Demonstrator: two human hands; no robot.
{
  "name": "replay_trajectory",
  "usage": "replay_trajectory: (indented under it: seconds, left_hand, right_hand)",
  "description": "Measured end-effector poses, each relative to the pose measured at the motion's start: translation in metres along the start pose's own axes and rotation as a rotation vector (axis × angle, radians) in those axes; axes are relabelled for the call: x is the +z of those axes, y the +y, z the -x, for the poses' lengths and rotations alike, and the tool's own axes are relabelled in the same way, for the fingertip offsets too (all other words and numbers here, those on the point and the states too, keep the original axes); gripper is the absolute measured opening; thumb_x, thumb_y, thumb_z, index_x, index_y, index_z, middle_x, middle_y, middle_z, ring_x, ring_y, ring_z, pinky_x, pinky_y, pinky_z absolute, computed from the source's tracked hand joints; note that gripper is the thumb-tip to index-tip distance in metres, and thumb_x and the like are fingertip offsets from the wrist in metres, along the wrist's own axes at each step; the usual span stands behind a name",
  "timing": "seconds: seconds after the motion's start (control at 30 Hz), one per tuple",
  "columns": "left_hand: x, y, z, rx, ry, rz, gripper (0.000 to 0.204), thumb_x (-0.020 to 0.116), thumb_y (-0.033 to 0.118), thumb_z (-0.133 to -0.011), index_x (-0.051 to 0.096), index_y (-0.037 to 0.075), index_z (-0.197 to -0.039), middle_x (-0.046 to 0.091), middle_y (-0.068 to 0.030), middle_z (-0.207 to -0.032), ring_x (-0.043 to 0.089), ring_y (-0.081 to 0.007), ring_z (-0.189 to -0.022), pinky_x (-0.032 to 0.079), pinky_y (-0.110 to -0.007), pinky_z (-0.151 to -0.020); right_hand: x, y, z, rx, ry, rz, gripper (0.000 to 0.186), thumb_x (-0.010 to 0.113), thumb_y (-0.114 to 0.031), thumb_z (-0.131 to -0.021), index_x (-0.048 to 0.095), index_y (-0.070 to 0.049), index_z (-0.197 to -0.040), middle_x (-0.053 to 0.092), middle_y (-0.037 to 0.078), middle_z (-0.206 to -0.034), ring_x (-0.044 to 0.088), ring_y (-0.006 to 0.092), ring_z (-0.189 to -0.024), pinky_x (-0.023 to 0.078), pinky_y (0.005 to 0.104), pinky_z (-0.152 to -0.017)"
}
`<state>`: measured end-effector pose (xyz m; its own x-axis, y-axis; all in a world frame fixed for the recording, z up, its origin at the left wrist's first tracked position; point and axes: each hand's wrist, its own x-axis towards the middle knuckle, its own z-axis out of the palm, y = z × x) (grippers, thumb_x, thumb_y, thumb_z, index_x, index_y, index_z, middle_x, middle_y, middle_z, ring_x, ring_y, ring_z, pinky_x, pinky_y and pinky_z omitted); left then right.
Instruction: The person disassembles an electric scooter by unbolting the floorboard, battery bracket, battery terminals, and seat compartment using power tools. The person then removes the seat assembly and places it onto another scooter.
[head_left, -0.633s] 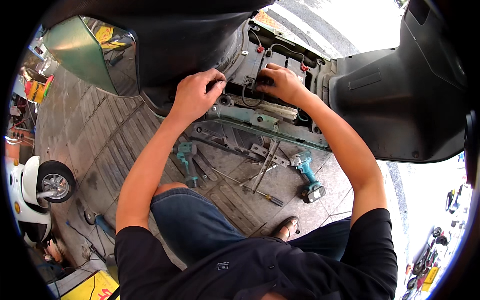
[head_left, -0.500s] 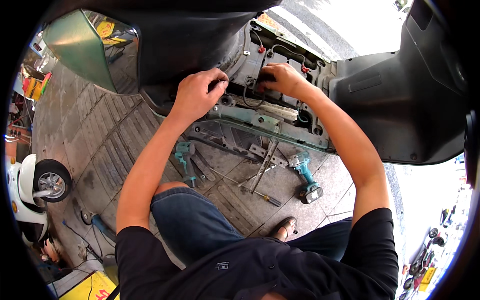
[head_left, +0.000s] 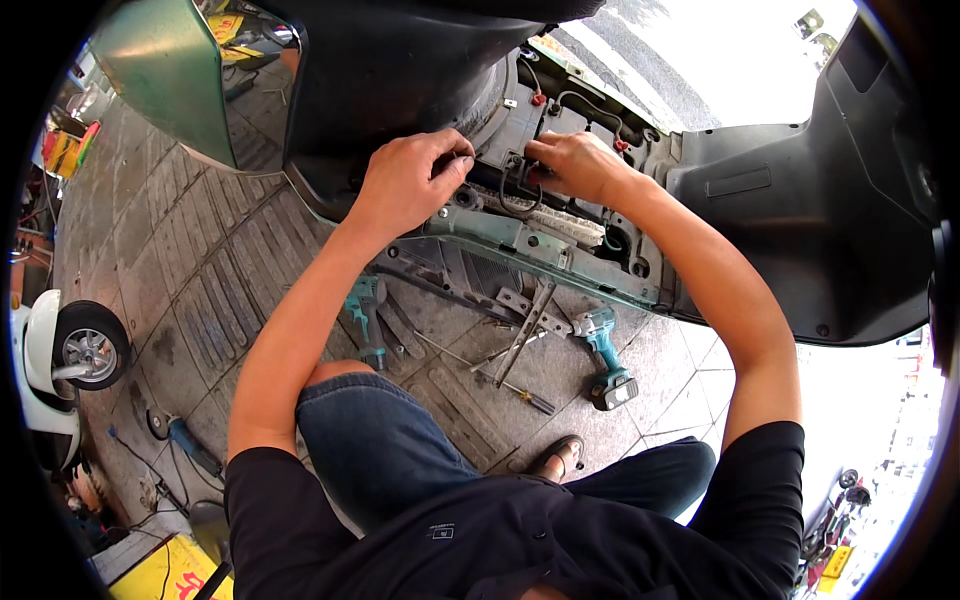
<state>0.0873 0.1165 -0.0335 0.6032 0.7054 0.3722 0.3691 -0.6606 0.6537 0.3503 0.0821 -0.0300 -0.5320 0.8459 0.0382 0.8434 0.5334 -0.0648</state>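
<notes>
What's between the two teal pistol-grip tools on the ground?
The head view shows a screwdriver, a long metal strip and a perforated plate between them.

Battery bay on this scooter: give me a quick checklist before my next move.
1. Battery bay uncovered: ok, grey batteries exposed.
2. Right hand gripping the black cable: cannot tell; fingertips are beside it, partly hidden.
3. Left hand empty: cannot tell; thumb and finger nearly meet at the bay's edge.
4. Red terminal covers fully seated: cannot tell, too small.
5. Hands gloved: not ok, both bare.
6. Screwdriver out of the bay: ok, on the paving.
</notes>
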Motion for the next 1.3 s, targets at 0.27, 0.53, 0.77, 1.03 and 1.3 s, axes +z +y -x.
replay_trajectory:
  seconds: [0.27, 0.53, 0.77, 1.03, 1.3]
  left_hand:
    - [0.002, 0.000, -0.002, -0.009, -0.012, 0.015, 0.018, 0.060, 0.019, -0.085, 0.065, 0.004, -0.093, 0.067, -0.0107, -0.080, 0.064, -0.0260, -0.072, 0.048, -0.034, -0.069]
    - [0.000, -0.003, 0.001, -0.026, -0.012, -0.025, 0.019, 0.060, 0.020, -0.086, 0.065, 0.004, -0.094, 0.067, -0.0102, -0.081, 0.064, -0.0256, -0.073, 0.048, -0.034, -0.069]
    - [0.002, 0.002, -0.002, -0.001, -0.004, 0.025, 0.019, 0.060, 0.019, -0.086, 0.065, 0.004, -0.094, 0.067, -0.0104, -0.081, 0.064, -0.0254, -0.072, 0.048, -0.034, -0.069]
    - [0.000, 0.002, 0.000, -0.028, -0.019, 0.030, 0.019, 0.060, 0.019, -0.085, 0.064, 0.003, -0.095, 0.067, -0.0111, -0.081, 0.064, -0.0252, -0.072, 0.048, -0.034, -0.069]
    - [0.001, 0.001, -0.002, -0.016, -0.024, 0.019, 0.018, 0.059, 0.018, -0.086, 0.064, 0.003, -0.094, 0.067, -0.0110, -0.082, 0.064, -0.0251, -0.073, 0.048, -0.034, -0.069]
  right_hand:
    - [0.013, 0.009, -0.001, 0.113, -0.027, 0.180, 0.040, 0.067, -0.012, -0.080, 0.047, -0.006, -0.113, 0.058, 0.015, -0.099, 0.064, 0.0342, -0.080, 0.054, 0.0417, -0.068]
    - [0.019, 0.007, 0.006, 0.258, 0.115, -0.112, 0.060, 0.066, -0.045, -0.085, 0.052, 0.002, -0.120, 0.064, 0.021, -0.107, 0.061, 0.0372, -0.096, 0.048, 0.0445, -0.088]
    - [0.028, 0.028, 0.004, 0.296, 0.216, -0.241, 0.037, 0.064, -0.033, -0.085, 0.058, -0.003, -0.104, 0.061, 0.015, -0.098, 0.060, 0.0360, -0.096, 0.049, 0.0440, -0.081]
    - [0.027, -0.005, -0.013, 0.221, 0.267, -0.129, 0.032, 0.067, -0.022, -0.079, 0.059, -0.002, -0.103, 0.061, 0.016, -0.093, 0.060, 0.0373, -0.091, 0.049, 0.0454, -0.078]
    - [0.026, -0.002, -0.013, 0.395, 0.175, -0.286, 0.037, 0.068, -0.027, -0.076, 0.060, -0.003, -0.103, 0.065, 0.019, -0.096, 0.061, 0.0370, -0.097, 0.049, 0.0446, -0.082]
